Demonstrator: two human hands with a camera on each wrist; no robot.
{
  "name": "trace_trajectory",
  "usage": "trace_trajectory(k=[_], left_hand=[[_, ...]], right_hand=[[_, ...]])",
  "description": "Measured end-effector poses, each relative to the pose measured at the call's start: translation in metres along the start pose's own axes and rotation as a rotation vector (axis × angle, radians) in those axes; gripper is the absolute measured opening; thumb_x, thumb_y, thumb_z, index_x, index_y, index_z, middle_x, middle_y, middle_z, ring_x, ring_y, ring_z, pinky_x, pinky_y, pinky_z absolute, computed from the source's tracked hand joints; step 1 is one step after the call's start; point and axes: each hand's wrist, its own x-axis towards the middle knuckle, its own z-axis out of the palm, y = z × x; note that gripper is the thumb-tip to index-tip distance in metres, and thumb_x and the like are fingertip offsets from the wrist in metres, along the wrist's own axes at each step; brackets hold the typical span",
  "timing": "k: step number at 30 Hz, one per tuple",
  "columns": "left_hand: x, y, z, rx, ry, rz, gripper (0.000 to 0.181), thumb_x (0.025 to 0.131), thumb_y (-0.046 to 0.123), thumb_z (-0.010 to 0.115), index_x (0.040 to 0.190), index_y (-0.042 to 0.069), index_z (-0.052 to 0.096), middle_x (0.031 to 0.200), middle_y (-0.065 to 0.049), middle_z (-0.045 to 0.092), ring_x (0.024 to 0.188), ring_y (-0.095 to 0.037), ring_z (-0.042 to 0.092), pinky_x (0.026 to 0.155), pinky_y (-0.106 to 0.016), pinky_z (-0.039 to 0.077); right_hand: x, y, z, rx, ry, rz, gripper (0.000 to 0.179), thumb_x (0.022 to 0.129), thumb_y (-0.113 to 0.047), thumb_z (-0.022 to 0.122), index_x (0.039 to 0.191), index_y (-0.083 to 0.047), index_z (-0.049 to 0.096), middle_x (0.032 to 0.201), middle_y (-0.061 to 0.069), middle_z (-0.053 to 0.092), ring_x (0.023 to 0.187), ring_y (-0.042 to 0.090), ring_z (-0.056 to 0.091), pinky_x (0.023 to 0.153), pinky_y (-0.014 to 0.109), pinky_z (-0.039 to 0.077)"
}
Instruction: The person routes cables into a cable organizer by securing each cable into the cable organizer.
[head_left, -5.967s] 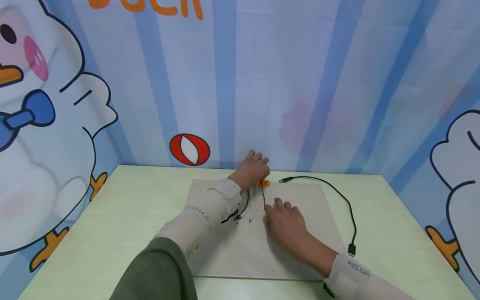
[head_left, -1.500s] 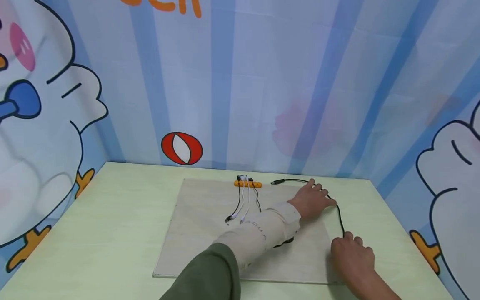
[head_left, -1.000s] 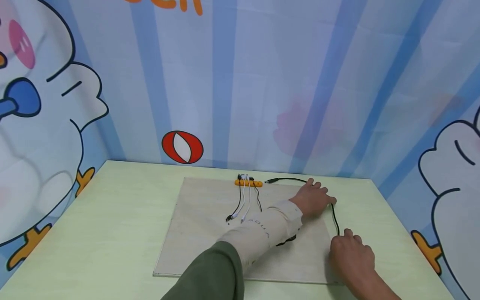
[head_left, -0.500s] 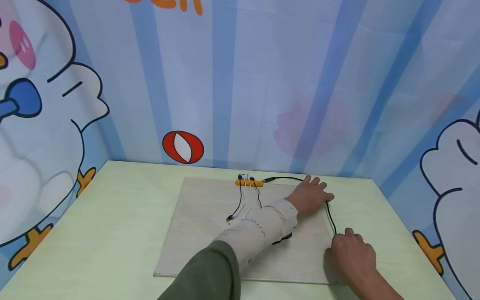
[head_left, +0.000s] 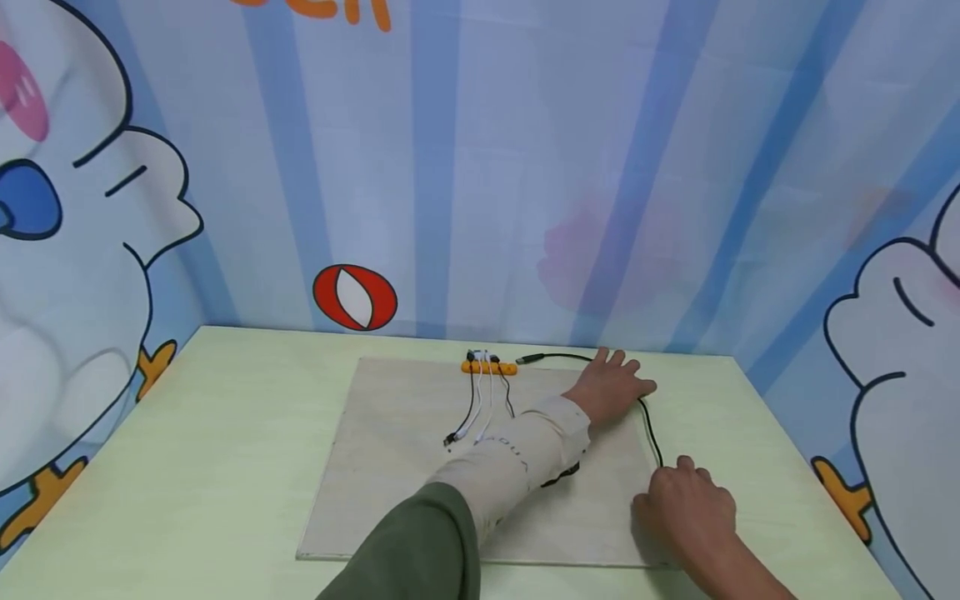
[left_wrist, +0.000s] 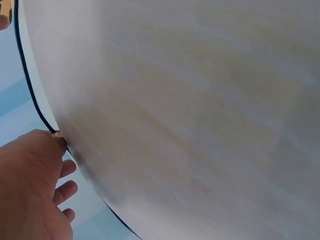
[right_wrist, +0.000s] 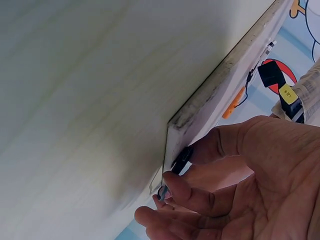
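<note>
A black USB cable point(head_left: 651, 433) curves down the right side of the table, with one plug point(head_left: 530, 359) at the far end beside an orange cable holder point(head_left: 510, 369). My left hand point(head_left: 609, 390) lies over the cable near the board's far right corner, fingers spread and thumb held out. In the left wrist view the cable runs under the thumb of the left hand point(left_wrist: 30, 190). At the near right, my right hand point(head_left: 690, 508) pinches the cable's other end. The right wrist view shows its black plug point(right_wrist: 182, 160) between thumb and index finger.
A thin pale board point(head_left: 405, 500) lies on the light table point(head_left: 225, 458). Several black and white cables hang from the holder onto the board, their lower plugs point(head_left: 450, 438) bunched left of my left sleeve point(head_left: 517, 450). A printed cloth point(head_left: 510, 167) stands behind.
Six seconds ago my left hand was at the holder and the black cable lay apart. Since then both hands have moved onto it, and its far plug has slid left toward the holder.
</note>
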Motion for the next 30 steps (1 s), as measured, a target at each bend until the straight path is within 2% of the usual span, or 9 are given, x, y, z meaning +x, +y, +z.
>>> trace_trajectory(k=[5,10,13,21,26,30], left_hand=[[-0.002,-0.001,0.002,0.006,0.005,0.0,0.049,0.125,0.026,0.036,0.166,0.053,0.044,0.159,0.015,0.058,0.14,-0.014,0.054,0.12,-0.038,0.039],[-0.001,-0.003,0.001,-0.081,-0.029,-0.014,0.053,0.125,0.019,0.037,0.168,0.048,0.039,0.168,0.01,0.055,0.158,-0.021,0.048,0.136,-0.045,0.033],[-0.003,-0.007,-0.002,-0.092,-0.043,-0.027,0.055,0.124,0.017,0.039,0.169,0.047,0.036,0.17,0.01,0.054,0.163,-0.022,0.045,0.14,-0.046,0.03],[-0.005,-0.017,-0.011,0.034,-0.017,0.003,0.056,0.121,0.019,0.05,0.169,0.045,0.036,0.164,0.013,0.057,0.155,-0.017,0.051,0.137,-0.043,0.034],[-0.006,-0.026,-0.008,0.049,0.005,0.014,0.05,0.122,0.019,0.048,0.167,0.042,0.043,0.156,0.011,0.061,0.142,-0.015,0.059,0.129,-0.041,0.04],[-0.009,-0.036,-0.008,0.006,-0.03,-0.02,0.049,0.123,0.019,0.046,0.167,0.041,0.047,0.159,0.007,0.06,0.136,-0.018,0.063,0.121,-0.042,0.046]], right_hand=[[0.001,0.0,0.002,0.011,-0.008,-0.001,0.024,0.098,-0.015,0.07,0.086,0.004,0.077,0.094,0.023,0.065,0.079,0.035,0.062,0.067,0.061,0.061],[-0.002,0.001,0.003,0.008,0.032,-0.03,0.023,0.099,-0.011,0.066,0.088,0.006,0.075,0.088,0.02,0.061,0.076,0.035,0.064,0.066,0.062,0.06],[-0.003,0.001,0.004,-0.014,0.04,-0.041,0.021,0.099,-0.01,0.067,0.088,0.006,0.074,0.087,0.019,0.06,0.074,0.034,0.064,0.065,0.061,0.061],[-0.006,0.001,0.003,-0.032,0.075,-0.046,0.02,0.097,-0.009,0.071,0.082,0.005,0.074,0.085,0.019,0.06,0.071,0.032,0.061,0.061,0.058,0.06],[-0.008,0.0,0.002,-0.045,0.086,-0.051,0.02,0.096,-0.009,0.072,0.081,0.004,0.074,0.084,0.018,0.059,0.071,0.031,0.06,0.061,0.057,0.059],[-0.009,-0.002,0.001,-0.05,0.078,-0.045,0.021,0.097,-0.008,0.071,0.079,0.003,0.073,0.084,0.017,0.058,0.071,0.03,0.059,0.06,0.054,0.058]])
